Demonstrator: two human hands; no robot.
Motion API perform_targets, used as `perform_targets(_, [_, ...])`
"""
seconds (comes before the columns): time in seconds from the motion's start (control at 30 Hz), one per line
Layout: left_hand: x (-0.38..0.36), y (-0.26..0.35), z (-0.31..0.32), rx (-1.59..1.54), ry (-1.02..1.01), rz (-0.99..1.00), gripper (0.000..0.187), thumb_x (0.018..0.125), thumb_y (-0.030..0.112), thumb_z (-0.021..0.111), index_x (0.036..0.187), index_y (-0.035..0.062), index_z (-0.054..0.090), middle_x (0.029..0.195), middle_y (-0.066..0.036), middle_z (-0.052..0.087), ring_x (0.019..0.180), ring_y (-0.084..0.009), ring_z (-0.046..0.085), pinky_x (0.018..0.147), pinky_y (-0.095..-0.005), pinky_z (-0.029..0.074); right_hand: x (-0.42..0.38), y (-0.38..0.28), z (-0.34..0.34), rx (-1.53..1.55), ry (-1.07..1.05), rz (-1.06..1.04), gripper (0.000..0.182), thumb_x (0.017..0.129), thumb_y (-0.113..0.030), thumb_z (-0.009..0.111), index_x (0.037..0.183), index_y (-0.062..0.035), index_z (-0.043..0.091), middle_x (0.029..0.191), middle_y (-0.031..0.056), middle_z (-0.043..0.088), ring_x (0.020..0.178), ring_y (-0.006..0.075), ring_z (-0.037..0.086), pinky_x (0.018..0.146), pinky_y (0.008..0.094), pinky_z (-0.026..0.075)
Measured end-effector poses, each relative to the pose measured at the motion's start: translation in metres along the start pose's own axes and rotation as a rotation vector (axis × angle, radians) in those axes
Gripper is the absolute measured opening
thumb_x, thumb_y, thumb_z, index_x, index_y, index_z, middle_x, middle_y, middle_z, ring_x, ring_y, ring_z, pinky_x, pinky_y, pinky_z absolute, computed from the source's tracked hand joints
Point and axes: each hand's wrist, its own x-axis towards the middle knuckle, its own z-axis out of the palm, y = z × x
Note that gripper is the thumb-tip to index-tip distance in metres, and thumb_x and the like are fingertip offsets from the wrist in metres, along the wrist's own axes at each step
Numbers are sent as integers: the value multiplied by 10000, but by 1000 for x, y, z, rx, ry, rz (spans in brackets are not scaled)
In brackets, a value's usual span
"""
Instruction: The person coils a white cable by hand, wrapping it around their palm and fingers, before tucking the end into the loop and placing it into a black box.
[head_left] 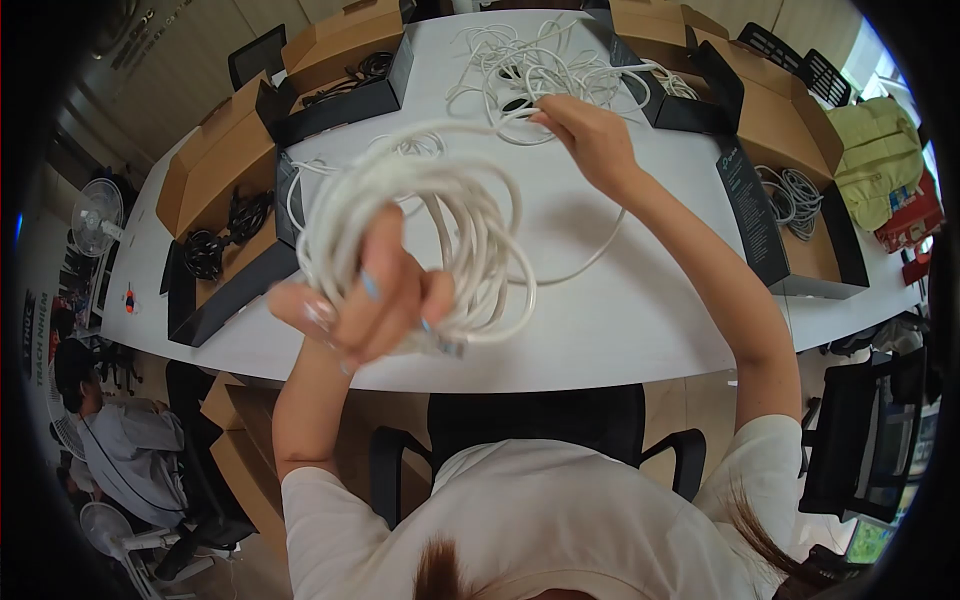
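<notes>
White cable coil (478, 250), one, in left hand (385, 298); four tabletop boxes (755, 220)

A single head-worn camera supplies the view. The lens looks forward and steeply down over the wearer's shirt (560, 520), which occupies the lower centre of the frame. The bench (640, 345) spans the middle, its far end close to the top edge. Straight lines bow outward, as through a wide-angle lens, and a dark rounded border closes the corners. The left hand (378, 285), left of centre, is nearer the lens than the right hand (592, 145), upper right of centre.
</notes>
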Motion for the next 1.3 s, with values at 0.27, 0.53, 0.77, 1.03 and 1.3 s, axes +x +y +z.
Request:
perform_targets(0.27, [61,-19,-11,1038,765,413,593,841,217,449,1352,-25,270,668,25,436,654,-63,483,948,-295,315,-34,-51,38,249,-279,18,197,874,-263,560,828,-76,523,722,100,595,646,299,579,536,396,442])
perform_targets(0.53, [46,-54,-39,1484,620,269,742,797,10,573,1395,-64,139,806,-20,540,709,-79,517,725,-233,445,-54,-55,63,716,-472,190,240,912,-183,505,1124,-71,507,834,167,607,758,320,603,674,386,479])
perform_targets(0.77, [29,-29,-66,1805,718,299,690,771,-4,588,1370,-59,251,768,-28,565,680,-62,504,735,-233,449,-37,-78,-34,961,-998,644,298,865,-35,477,1162,-37,491,884,33,566,706,120,510,650,258,433])
perform_targets(1.03, [-13,-21,-91,2232,423,-77,682,759,101,650,1362,-7,350,1076,-109,560,1027,-224,497,944,-354,354,-27,-72,-98,1456,-1114,819,181,814,7,493,839,15,672,839,32,580,680,73,457,626,213,396])
perform_targets(1.3, [-20,-31,-54,1081,470,-541,800,568,303,861,1237,62,494,735,-13,604,626,-105,582,564,-266,474,-19,-74,-136,1746,-625,963,281,805,-86,417,894,94,613,820,166,600,641,146,542,569,232,451])
